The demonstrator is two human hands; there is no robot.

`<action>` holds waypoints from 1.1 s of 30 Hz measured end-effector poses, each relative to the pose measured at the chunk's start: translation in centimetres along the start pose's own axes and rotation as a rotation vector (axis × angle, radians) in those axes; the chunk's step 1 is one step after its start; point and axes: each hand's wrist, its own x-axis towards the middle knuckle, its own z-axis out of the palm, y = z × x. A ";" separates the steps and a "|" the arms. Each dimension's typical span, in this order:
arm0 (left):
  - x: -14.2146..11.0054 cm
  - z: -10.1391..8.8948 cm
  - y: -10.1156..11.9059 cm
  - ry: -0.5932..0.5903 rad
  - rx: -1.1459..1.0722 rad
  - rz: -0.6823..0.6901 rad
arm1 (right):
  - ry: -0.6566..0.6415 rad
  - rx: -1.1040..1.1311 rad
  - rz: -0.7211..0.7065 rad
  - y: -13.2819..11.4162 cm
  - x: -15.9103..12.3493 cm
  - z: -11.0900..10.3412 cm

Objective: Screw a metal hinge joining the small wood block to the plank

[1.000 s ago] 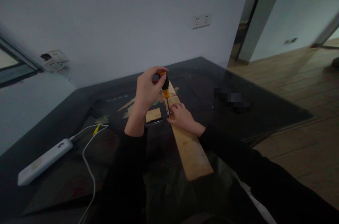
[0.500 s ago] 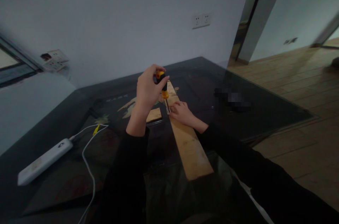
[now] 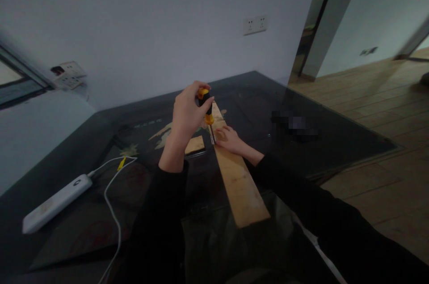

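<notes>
My left hand [image 3: 188, 112] is closed around the yellow and black handle of a screwdriver [image 3: 208, 116]. The screwdriver stands nearly upright, its shaft pointing down to a small silvery metal piece, perhaps a hinge [image 3: 213, 140], at the left edge of a long wooden board [image 3: 239, 185]. Across that board lies my right hand [image 3: 230, 140], its fingers bent and gripping it close beside the metal piece. The exact contact of the screwdriver tip is too small to make out. Left of the board sits a small square wooden piece [image 3: 195, 144].
On the dark glossy table [image 3: 335, 141], a white power strip [image 3: 56, 203] and its cable [image 3: 115, 217] with a yellow tag lie to the left. A blurred dark object [image 3: 295, 125] lies to the right. The wall with sockets [image 3: 255, 25] rises behind.
My right hand's fingers have shifted slightly upward beside the metal piece. My left hand and the screwdriver are almost unmoved.
</notes>
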 end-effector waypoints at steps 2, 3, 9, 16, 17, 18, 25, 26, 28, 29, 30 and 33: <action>0.0 0.0 0.1 -0.011 -0.008 0.000 | -0.003 -0.001 -0.006 0.0 0.0 0.0; 0.0 0.0 0.1 -0.014 -0.014 0.000 | -0.004 -0.001 -0.009 -0.1 -0.1 0.0; 0.1 0.1 0.1 -0.010 -0.018 0.008 | 0.001 -0.001 -0.011 -0.2 -0.2 0.0; 0.0 0.4 0.5 0.024 -0.001 0.055 | 0.008 0.002 -0.001 -0.2 -0.2 0.0; 0.0 0.3 0.6 0.032 -0.003 0.062 | 0.010 -0.003 -0.005 -0.3 -0.2 0.0; 0.0 0.3 0.6 0.039 -0.006 0.068 | 0.011 -0.007 -0.009 -0.3 -0.3 0.1; -0.1 -0.5 0.5 0.072 -0.056 0.099 | 0.015 -0.003 -0.026 -0.2 -0.2 0.1; -0.1 -0.7 0.6 0.079 -0.063 0.107 | 0.016 0.013 -0.027 -0.1 -0.1 0.0; -0.2 -1.1 0.8 0.099 -0.075 0.127 | 0.031 0.079 -0.036 -0.1 0.0 -0.5; -0.2 -1.3 0.9 0.110 -0.079 0.143 | 0.058 0.140 -0.048 -0.2 0.1 -0.9; -0.3 -1.5 1.1 0.118 -0.079 0.163 | 0.095 0.220 -0.070 -0.4 0.0 -1.3; -1.0 -1.7 1.4 0.119 -0.033 0.252 | 0.232 0.512 -0.161 -1.1 -0.4 -2.8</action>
